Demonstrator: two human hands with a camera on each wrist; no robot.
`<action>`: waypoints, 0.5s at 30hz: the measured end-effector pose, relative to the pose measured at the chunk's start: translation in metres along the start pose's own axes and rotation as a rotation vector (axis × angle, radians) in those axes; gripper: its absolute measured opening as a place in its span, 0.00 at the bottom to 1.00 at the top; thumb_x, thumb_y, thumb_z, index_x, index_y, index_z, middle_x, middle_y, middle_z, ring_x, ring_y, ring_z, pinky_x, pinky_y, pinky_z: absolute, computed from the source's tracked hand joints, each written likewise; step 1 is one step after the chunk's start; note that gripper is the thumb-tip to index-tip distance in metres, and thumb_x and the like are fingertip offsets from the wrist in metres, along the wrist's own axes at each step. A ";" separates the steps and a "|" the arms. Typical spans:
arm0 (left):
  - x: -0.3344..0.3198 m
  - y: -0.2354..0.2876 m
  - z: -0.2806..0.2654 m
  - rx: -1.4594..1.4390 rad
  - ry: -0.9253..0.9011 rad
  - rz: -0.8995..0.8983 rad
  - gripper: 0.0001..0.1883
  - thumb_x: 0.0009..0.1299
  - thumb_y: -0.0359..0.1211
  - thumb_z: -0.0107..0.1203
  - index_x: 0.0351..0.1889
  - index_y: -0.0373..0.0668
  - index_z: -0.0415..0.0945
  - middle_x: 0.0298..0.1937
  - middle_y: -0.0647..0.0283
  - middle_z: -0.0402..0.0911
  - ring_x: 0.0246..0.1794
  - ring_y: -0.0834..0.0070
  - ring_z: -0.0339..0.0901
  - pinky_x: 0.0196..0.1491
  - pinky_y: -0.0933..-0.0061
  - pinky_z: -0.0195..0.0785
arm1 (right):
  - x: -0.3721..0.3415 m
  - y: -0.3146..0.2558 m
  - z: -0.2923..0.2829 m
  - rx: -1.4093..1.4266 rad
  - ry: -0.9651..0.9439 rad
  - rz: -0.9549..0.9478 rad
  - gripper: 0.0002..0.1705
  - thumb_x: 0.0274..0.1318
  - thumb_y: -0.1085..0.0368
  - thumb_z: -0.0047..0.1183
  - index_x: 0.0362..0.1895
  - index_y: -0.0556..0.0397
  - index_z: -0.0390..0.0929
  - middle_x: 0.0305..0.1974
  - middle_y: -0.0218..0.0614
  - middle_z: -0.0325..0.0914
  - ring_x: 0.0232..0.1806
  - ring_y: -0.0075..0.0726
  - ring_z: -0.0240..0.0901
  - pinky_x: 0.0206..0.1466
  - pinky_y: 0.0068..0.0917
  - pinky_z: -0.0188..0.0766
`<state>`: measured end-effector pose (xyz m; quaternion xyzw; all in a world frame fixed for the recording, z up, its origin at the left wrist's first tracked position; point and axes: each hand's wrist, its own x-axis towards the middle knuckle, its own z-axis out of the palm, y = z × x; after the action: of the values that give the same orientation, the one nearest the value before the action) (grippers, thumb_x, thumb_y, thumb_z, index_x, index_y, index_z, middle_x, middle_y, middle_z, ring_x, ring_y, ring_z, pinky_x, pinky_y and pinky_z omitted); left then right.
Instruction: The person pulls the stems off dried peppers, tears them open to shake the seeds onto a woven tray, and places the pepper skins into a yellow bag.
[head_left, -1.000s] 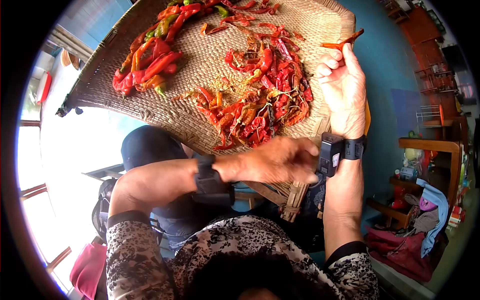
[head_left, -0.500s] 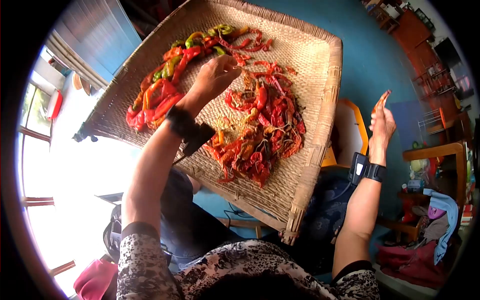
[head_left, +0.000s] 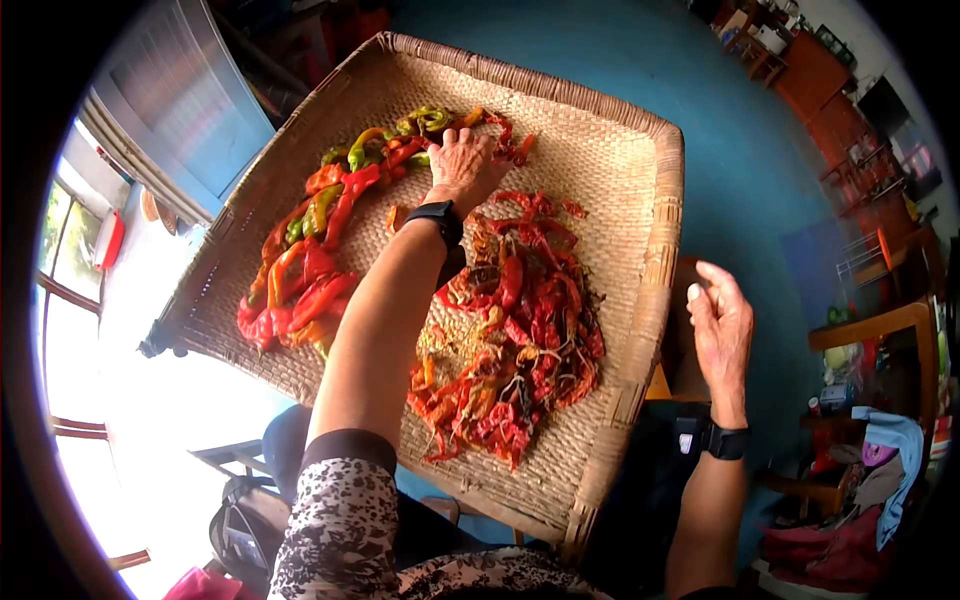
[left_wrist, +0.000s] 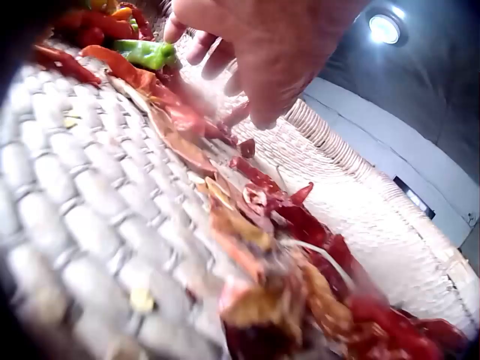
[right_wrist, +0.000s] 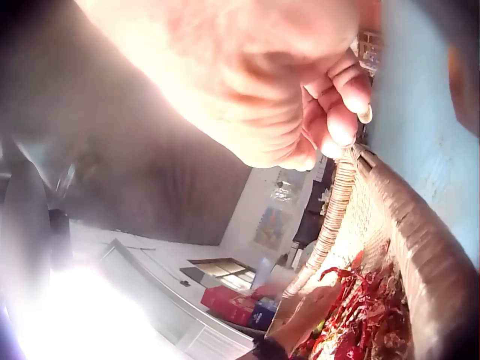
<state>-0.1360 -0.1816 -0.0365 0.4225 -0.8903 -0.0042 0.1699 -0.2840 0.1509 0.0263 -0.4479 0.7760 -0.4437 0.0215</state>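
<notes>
In the head view my left hand [head_left: 463, 165] reaches across the woven tray [head_left: 640, 230], its fingers extended over peppers near the far side. The left wrist view shows that hand's fingertips hanging close to a green pepper [left_wrist: 146, 54] and wrinkled red ones. Dried red chillies [head_left: 520, 300] form a loose heap in the tray's middle. Fresher red and green peppers [head_left: 320, 290] lie in a long band on the left. Beyond the tray's right rim is my right hand [head_left: 722, 335], fingers loosely bent, with nothing seen in them.
Partly hidden under my right hand, a box with a yellow-orange edge [head_left: 658, 384] stands beside the tray. A wooden chair [head_left: 870, 335] draped with clothes is at the right. Windows [head_left: 75, 330] and a blue door [head_left: 185, 110] are on the left.
My left hand has moved slightly right, onto the far peppers. My right hand held up a dried chilli before; it now shows none and has come lower, nearer the tray and box.
</notes>
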 end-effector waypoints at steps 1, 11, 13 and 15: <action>0.004 0.001 0.005 0.012 0.021 -0.017 0.29 0.64 0.57 0.53 0.56 0.49 0.73 0.57 0.55 0.70 0.59 0.56 0.63 0.57 0.45 0.57 | -0.001 -0.002 0.003 0.029 -0.024 0.024 0.15 0.61 0.66 0.52 0.50 0.58 0.74 0.21 0.29 0.69 0.23 0.21 0.62 0.29 0.24 0.64; 0.033 0.044 0.021 -0.046 -0.328 -0.277 0.33 0.64 0.62 0.48 0.66 0.66 0.63 0.69 0.61 0.61 0.69 0.42 0.53 0.59 0.15 0.36 | -0.002 -0.029 0.019 0.092 -0.107 0.030 0.10 0.59 0.71 0.53 0.45 0.59 0.77 0.27 0.31 0.75 0.27 0.20 0.67 0.34 0.22 0.68; 0.017 0.043 0.009 -0.061 -0.345 -0.203 0.28 0.67 0.59 0.48 0.63 0.65 0.67 0.66 0.61 0.64 0.66 0.44 0.56 0.60 0.19 0.39 | -0.002 -0.031 0.029 0.113 -0.112 -0.086 0.10 0.58 0.71 0.53 0.45 0.60 0.77 0.28 0.33 0.76 0.28 0.22 0.68 0.35 0.22 0.68; 0.001 0.034 0.016 -0.074 -0.369 -0.138 0.24 0.69 0.56 0.48 0.61 0.63 0.71 0.64 0.61 0.67 0.64 0.47 0.59 0.61 0.22 0.43 | 0.000 -0.042 0.038 0.085 -0.279 -0.005 0.12 0.56 0.71 0.54 0.45 0.60 0.76 0.34 0.43 0.79 0.32 0.32 0.74 0.38 0.27 0.70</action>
<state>-0.1671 -0.1632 -0.0465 0.4681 -0.8745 -0.1256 0.0186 -0.2397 0.1171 0.0333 -0.5057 0.7450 -0.4096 0.1469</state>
